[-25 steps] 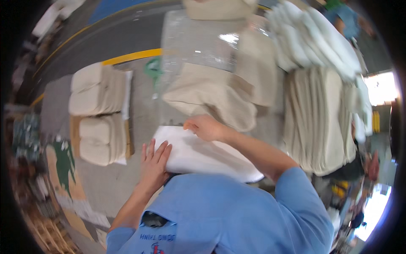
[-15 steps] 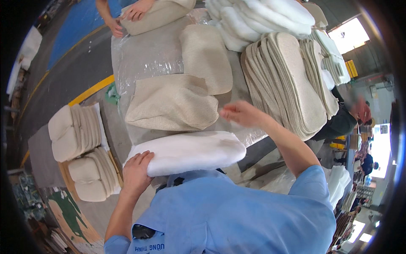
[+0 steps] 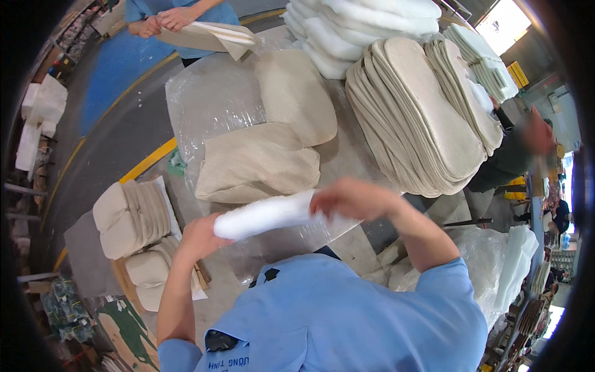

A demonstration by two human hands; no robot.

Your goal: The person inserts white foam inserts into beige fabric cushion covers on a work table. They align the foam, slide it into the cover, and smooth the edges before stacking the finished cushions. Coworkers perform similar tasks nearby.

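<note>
A white fluffy pad (image 3: 266,217) is held up edge-on over the near side of the table, between my two hands. My left hand (image 3: 199,238) is closed around the pad's left end. At the other end my right hand (image 3: 347,199), slightly blurred, has its fingers closed on the pad. Just beyond the pad lies a rumpled beige fabric cover (image 3: 257,161), its near edge creased and loose. A flatter beige cover (image 3: 297,93) lies farther off, partly overlapped by the rumpled one.
Thick stacks of beige covers (image 3: 415,118) stand on the right, with piled white pads (image 3: 365,31) behind. Bundled beige pieces (image 3: 131,220) sit at lower left. Across the table, a co-worker's hands (image 3: 176,20) hold a beige cover with white inside (image 3: 217,36). Plastic sheeting (image 3: 211,93) covers the tabletop.
The white pad has been lifted and turned from lying flat to edge-on. My right hand has come from beside the beige cover to the pad's right end. The co-worker has raised their piece.
</note>
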